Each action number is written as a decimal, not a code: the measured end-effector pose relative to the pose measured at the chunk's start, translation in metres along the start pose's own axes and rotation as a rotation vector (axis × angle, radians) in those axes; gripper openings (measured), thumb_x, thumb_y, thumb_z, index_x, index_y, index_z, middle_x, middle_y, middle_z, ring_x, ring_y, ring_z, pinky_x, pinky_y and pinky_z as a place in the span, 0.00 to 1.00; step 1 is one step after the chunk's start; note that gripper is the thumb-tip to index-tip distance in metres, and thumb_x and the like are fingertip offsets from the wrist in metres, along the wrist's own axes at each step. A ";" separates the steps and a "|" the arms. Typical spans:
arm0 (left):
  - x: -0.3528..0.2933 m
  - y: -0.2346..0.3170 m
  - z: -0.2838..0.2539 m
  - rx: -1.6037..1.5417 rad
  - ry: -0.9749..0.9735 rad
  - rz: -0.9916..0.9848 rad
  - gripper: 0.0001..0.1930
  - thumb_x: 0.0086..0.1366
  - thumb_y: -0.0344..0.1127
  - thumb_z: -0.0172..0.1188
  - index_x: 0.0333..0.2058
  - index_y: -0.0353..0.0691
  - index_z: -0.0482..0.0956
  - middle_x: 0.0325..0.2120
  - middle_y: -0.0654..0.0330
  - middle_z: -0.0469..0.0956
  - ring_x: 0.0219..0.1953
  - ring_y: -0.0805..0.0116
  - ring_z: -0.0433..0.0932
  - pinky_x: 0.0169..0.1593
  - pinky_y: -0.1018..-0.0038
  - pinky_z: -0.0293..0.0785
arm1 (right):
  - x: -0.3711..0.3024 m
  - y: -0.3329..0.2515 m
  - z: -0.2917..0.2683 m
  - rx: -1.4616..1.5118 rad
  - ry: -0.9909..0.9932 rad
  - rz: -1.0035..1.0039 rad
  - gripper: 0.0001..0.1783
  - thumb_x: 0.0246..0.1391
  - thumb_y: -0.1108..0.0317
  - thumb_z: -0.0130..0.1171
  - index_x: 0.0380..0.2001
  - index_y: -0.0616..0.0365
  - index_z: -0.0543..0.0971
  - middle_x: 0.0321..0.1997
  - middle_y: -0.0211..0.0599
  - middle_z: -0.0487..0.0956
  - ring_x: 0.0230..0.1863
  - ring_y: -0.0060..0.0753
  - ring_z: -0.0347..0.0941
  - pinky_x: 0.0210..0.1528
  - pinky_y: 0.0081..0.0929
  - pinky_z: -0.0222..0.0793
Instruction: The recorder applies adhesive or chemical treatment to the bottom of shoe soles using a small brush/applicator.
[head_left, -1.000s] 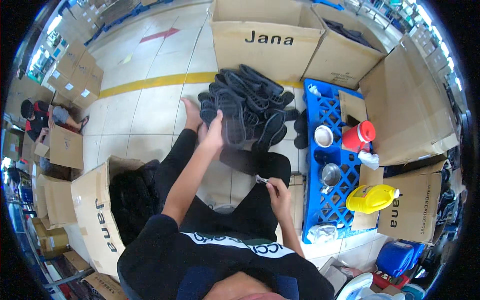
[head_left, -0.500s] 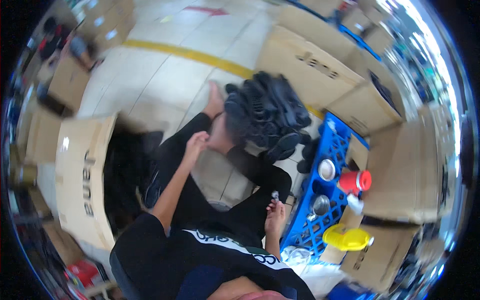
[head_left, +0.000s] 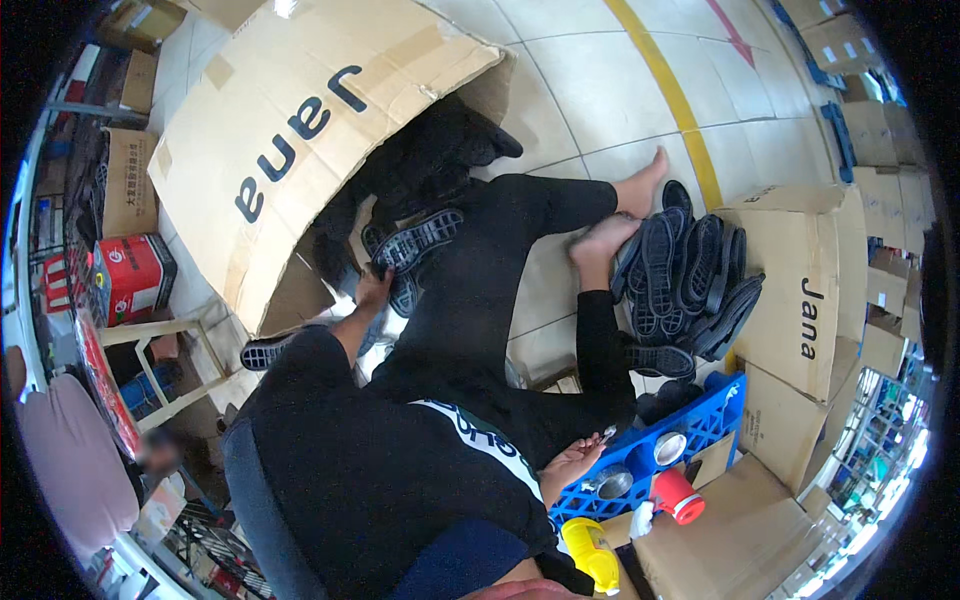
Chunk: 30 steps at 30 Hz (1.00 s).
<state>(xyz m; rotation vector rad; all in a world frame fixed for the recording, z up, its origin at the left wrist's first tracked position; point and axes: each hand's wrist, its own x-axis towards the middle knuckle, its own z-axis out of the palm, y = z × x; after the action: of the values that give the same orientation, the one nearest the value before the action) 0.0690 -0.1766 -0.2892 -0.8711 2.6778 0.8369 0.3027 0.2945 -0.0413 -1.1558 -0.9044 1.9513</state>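
Note:
My left hand (head_left: 373, 289) reaches to the mouth of a large cardboard box lying on its side (head_left: 210, 170). Its fingers pinch the end of a black shoe sole (head_left: 422, 240) with a grid-like hollow underside. More black soles spill from the box beside it, dark and hard to separate. Beside my right thigh, my right hand (head_left: 570, 464) is closed on a small tool with a shiny metal end (head_left: 607, 434); its exact kind is too small to make out. Past my bare feet lies a heap of black shoe soles (head_left: 680, 270).
At my right stands a blue plastic crate (head_left: 728, 400) bearing a metal cup (head_left: 612, 483), a white-topped tin (head_left: 669, 448), a red container (head_left: 677, 496) and a yellow bottle (head_left: 590, 553). An open carton (head_left: 790, 290) stands beyond the heap. Someone in a pinkish top (head_left: 75, 460) is at the left.
My view has swung left toward the big box. My left hand has moved from near my feet to the box and taken hold of a sole. The right hand keeps the small tool.

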 end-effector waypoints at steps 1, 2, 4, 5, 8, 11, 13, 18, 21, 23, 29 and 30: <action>-0.006 0.002 0.001 0.006 -0.071 -0.130 0.44 0.58 0.67 0.55 0.62 0.39 0.59 0.54 0.39 0.70 0.56 0.39 0.70 0.60 0.51 0.63 | 0.000 -0.002 0.000 -0.030 0.035 -0.001 0.18 0.65 0.59 0.53 0.48 0.63 0.73 0.45 0.38 0.79 0.34 0.19 0.71 0.37 0.13 0.71; -0.007 0.012 -0.002 -0.008 -0.102 -0.225 0.42 0.57 0.67 0.57 0.61 0.41 0.62 0.52 0.42 0.74 0.54 0.40 0.72 0.58 0.51 0.64 | -0.001 -0.002 0.000 -0.044 0.016 -0.016 0.18 0.65 0.59 0.53 0.48 0.63 0.73 0.45 0.38 0.79 0.34 0.19 0.71 0.37 0.13 0.71; -0.017 0.041 -0.025 -0.037 -0.053 -0.199 0.35 0.57 0.58 0.64 0.55 0.42 0.66 0.49 0.45 0.76 0.54 0.44 0.73 0.53 0.53 0.68 | 0.000 -0.003 0.001 -0.057 0.017 -0.013 0.18 0.65 0.59 0.53 0.48 0.63 0.73 0.46 0.38 0.79 0.34 0.19 0.71 0.37 0.13 0.70; -0.022 0.063 -0.040 -0.119 0.056 -0.202 0.29 0.57 0.51 0.65 0.51 0.41 0.68 0.47 0.47 0.77 0.51 0.46 0.75 0.51 0.56 0.70 | 0.001 -0.004 0.000 -0.065 -0.002 -0.010 0.19 0.65 0.58 0.53 0.49 0.63 0.72 0.47 0.39 0.78 0.35 0.20 0.71 0.37 0.14 0.70; -0.035 0.137 -0.100 -0.302 0.134 0.022 0.20 0.58 0.38 0.66 0.46 0.39 0.70 0.42 0.49 0.79 0.43 0.47 0.79 0.46 0.60 0.73 | 0.003 -0.003 -0.002 -0.070 0.008 -0.002 0.19 0.65 0.58 0.52 0.49 0.63 0.72 0.48 0.39 0.78 0.35 0.20 0.71 0.38 0.15 0.70; -0.046 0.221 -0.158 -0.330 0.210 0.767 0.15 0.57 0.27 0.65 0.42 0.38 0.73 0.34 0.53 0.79 0.32 0.51 0.80 0.37 0.65 0.75 | 0.006 0.000 -0.006 -0.050 0.047 0.020 0.18 0.65 0.59 0.52 0.49 0.63 0.72 0.47 0.39 0.78 0.36 0.20 0.71 0.38 0.16 0.71; -0.052 0.270 -0.201 -0.306 0.122 0.907 0.14 0.55 0.26 0.65 0.40 0.37 0.74 0.34 0.54 0.79 0.32 0.55 0.80 0.35 0.69 0.75 | 0.008 0.003 -0.009 -0.046 0.061 0.015 0.17 0.65 0.58 0.53 0.47 0.62 0.73 0.44 0.36 0.78 0.35 0.20 0.71 0.35 0.15 0.71; -0.071 0.373 -0.261 -0.520 -0.340 0.867 0.11 0.61 0.34 0.65 0.37 0.33 0.77 0.27 0.63 0.78 0.31 0.77 0.77 0.35 0.78 0.72 | 0.009 0.005 -0.006 0.027 0.125 0.033 0.16 0.64 0.57 0.53 0.44 0.60 0.75 0.38 0.33 0.78 0.32 0.21 0.71 0.32 0.16 0.72; -0.102 0.414 -0.237 -0.975 -0.698 0.586 0.11 0.71 0.40 0.54 0.35 0.38 0.78 0.29 0.72 0.75 0.33 0.84 0.69 0.40 0.85 0.67 | 0.007 -0.009 0.013 -0.023 0.075 0.134 0.11 0.62 0.59 0.55 0.37 0.55 0.74 0.33 0.31 0.77 0.30 0.23 0.70 0.29 0.22 0.67; -0.124 0.431 -0.203 -1.041 -0.803 0.390 0.12 0.71 0.41 0.53 0.37 0.39 0.78 0.29 0.71 0.75 0.33 0.84 0.70 0.39 0.83 0.67 | 0.005 -0.019 0.039 -0.028 0.053 0.074 0.10 0.62 0.60 0.55 0.36 0.55 0.73 0.31 0.31 0.75 0.28 0.23 0.69 0.29 0.23 0.65; -0.190 0.396 -0.101 -0.915 -1.282 0.036 0.13 0.67 0.40 0.59 0.43 0.36 0.78 0.38 0.61 0.81 0.40 0.71 0.79 0.44 0.76 0.74 | -0.003 -0.061 0.094 -0.358 -0.225 -0.232 0.09 0.65 0.67 0.51 0.35 0.61 0.76 0.27 0.30 0.74 0.29 0.20 0.69 0.34 0.19 0.66; -0.202 0.387 -0.084 -0.765 -1.339 0.001 0.13 0.66 0.39 0.59 0.43 0.36 0.79 0.39 0.61 0.81 0.42 0.69 0.79 0.47 0.73 0.73 | 0.000 -0.063 0.088 -0.387 -0.192 -0.260 0.09 0.64 0.66 0.53 0.37 0.61 0.77 0.33 0.34 0.77 0.30 0.22 0.71 0.32 0.21 0.68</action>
<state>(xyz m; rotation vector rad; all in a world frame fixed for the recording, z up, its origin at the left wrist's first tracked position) 0.0005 0.1289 0.0268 -0.1797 1.1771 1.6675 0.2360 0.3080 0.0428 -1.0040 -1.5064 1.7396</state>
